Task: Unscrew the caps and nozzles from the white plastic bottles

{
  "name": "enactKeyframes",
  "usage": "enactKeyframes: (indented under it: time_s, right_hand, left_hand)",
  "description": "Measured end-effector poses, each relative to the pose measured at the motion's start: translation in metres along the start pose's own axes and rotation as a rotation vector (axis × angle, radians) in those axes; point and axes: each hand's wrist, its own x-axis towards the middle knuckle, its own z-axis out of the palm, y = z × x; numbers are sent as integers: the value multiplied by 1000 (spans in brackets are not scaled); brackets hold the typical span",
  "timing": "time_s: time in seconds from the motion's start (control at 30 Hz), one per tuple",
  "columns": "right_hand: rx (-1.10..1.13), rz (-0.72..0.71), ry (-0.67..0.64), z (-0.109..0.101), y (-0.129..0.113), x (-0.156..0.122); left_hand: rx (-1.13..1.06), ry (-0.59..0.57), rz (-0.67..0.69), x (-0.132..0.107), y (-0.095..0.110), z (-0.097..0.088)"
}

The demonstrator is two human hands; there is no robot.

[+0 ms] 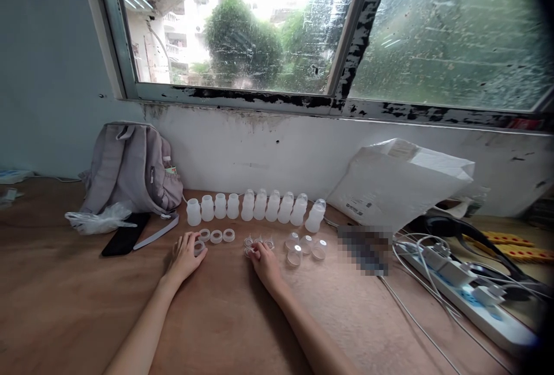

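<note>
My left hand rests on the table with thumb and fingers closed about a translucent screw ring. Several similar rings, one at the end of the row, lie just beyond it. My right hand pinches a small clear bottle nipple, beside a few more nipples. Clear dome caps lie to its right. Behind them stands a row of frosted baby bottles: open-topped ones at left, and capped ones toward the right, the last slightly tilted.
A grey backpack, a clear plastic bag and a black flat object sit at left. At right are a white bag, a blurred-out object, a power strip with cables, and black headphones.
</note>
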Motion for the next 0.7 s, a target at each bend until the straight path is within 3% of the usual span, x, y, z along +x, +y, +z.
enactKeyframes:
  time_s: [0.23,0.7]
  right_hand:
    - [-5,5,7,1,-1,0]
    - [-51,1,7,2,-1,-2]
  left_hand:
    - [-5,14,138,-3,22,-3]
    - [10,-39,111,-5,26,1]
